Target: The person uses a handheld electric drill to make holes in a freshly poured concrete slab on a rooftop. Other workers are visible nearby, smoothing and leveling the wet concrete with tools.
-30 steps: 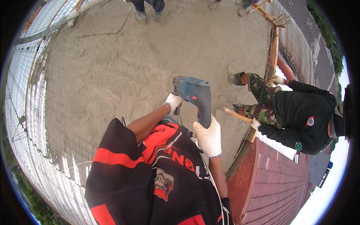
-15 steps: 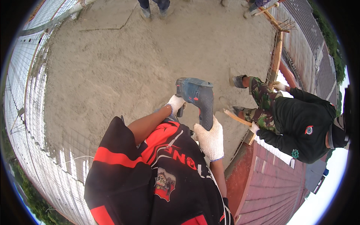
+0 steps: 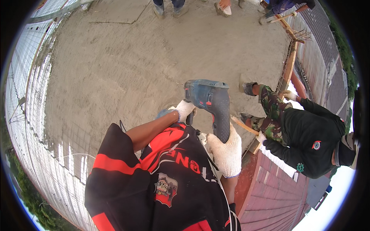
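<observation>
I grip a blue and black power drill (image 3: pixel 205 94) in front of my body, over wet grey concrete (image 3: pixel 127 73). My left hand (image 3: pixel 185 110), in a white knit glove, is closed on its front side handle, under the drill's nose. My right hand (image 3: pixel 225 151), gloved too, is wrapped round the rear grip. The drill's bit is too faint to make out clearly, and the concrete below is partly hidden by the tool.
At right a co-worker (image 3: pixel 308 138) in camouflage trousers holds a wooden handle (image 3: pixel 244 126). More workers' boots and hands (image 3: pixel 181 11) show at top. Wire mesh (image 3: pixel 29 88) lies left; timber edging (image 3: pixel 289 65) borders the slab beside red roofing (image 3: pixel 273 192).
The drill and both my hands have shifted right and slightly down in the picture. The co-worker appears lower, and more of the workers at the top has come into view.
</observation>
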Available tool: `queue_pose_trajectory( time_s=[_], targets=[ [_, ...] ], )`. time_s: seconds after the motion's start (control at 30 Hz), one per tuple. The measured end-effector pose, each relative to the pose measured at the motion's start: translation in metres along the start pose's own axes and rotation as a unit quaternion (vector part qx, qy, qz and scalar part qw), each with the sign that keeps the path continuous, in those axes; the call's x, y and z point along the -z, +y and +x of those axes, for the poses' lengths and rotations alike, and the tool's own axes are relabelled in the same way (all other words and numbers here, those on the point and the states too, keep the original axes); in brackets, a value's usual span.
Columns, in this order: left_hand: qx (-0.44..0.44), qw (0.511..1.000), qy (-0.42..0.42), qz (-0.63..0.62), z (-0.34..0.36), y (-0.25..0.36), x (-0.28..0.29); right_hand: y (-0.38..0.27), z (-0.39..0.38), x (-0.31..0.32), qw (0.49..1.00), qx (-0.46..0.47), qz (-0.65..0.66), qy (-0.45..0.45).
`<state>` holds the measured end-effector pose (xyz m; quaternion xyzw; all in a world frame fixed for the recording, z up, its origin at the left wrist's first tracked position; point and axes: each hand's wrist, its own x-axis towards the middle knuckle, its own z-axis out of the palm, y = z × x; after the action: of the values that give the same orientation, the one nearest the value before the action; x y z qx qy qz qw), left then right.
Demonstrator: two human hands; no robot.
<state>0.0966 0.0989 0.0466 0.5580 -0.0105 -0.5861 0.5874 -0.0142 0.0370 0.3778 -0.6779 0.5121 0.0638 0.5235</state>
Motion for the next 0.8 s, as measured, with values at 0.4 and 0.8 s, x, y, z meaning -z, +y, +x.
queue_pose_trajectory(
  time_s=[0.4,0.8],
  targets=[
    [-0.078,0.99,0.111,-0.038,0.038,-0.016,0.017,0.029,0.038,-0.029,0.996,0.089,-0.015,-0.017],
    [-0.117,0.982,0.068,0.134,0.027,0.014,-0.005,0.004,0.007,-0.007,0.998,0.048,0.004,0.03]
  ],
)
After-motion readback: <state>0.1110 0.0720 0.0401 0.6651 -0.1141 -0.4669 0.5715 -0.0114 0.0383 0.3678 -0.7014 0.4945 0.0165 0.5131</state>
